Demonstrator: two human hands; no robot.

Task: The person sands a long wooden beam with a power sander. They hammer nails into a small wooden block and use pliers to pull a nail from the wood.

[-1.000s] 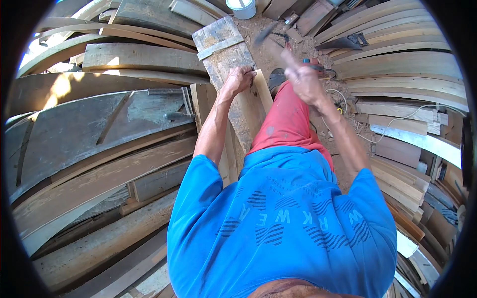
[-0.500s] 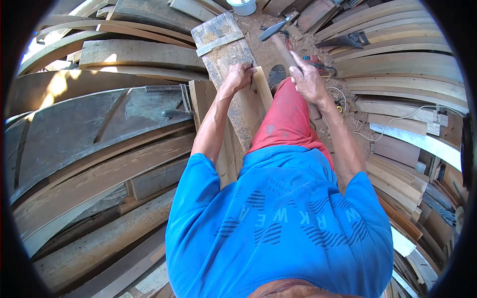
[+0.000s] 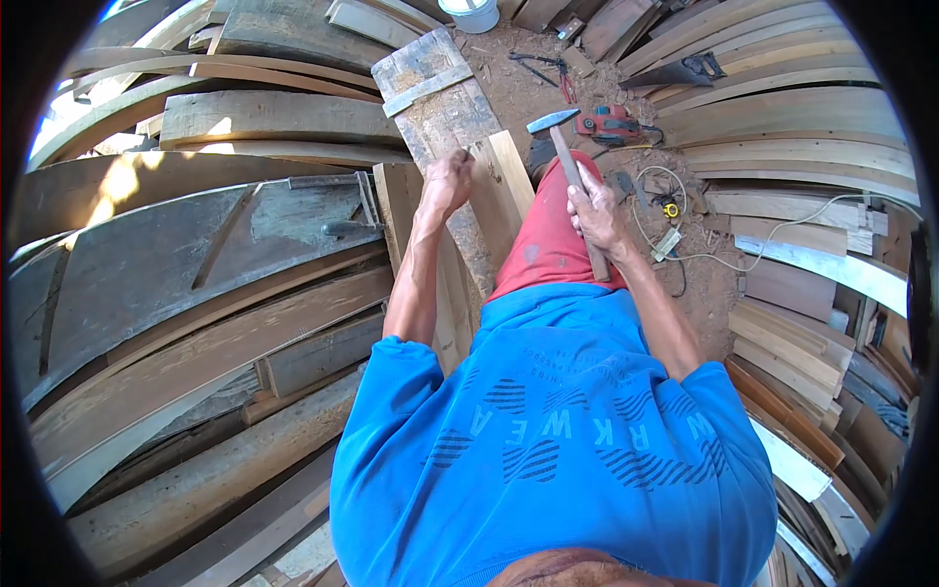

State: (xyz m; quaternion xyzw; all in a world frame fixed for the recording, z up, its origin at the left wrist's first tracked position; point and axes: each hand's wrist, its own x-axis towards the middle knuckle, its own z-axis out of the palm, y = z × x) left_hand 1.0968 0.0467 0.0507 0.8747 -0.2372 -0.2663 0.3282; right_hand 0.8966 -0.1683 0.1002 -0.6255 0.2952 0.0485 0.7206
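Note:
My right hand [image 3: 597,213] is wrapped round the wooden handle of a hammer [image 3: 565,147], over my right thigh. Its metal head points away from me, above the knee. My left hand [image 3: 447,182] is closed just left of a pale wooden piece [image 3: 511,161]; whatever its fingers hold, if anything, is hidden. That piece lies along my leg on a worn, sawdust-covered plank bench [image 3: 445,112], with a few dark marks near its far end. Another wooden board [image 3: 396,201] stands close by my left forearm.
On the dusty floor ahead lie a red power tool [image 3: 608,125], pliers [image 3: 565,80], a yellow tape measure [image 3: 670,209] and a pale cable [image 3: 782,235]. A handsaw [image 3: 685,72] rests against stacked planks at right. A white bucket [image 3: 471,14] stands far ahead; large boards [image 3: 196,254] crowd the left.
My right hand has lowered the hammer toward me, over the thigh. My left hand has drawn back to the left, off the pale piece's far end.

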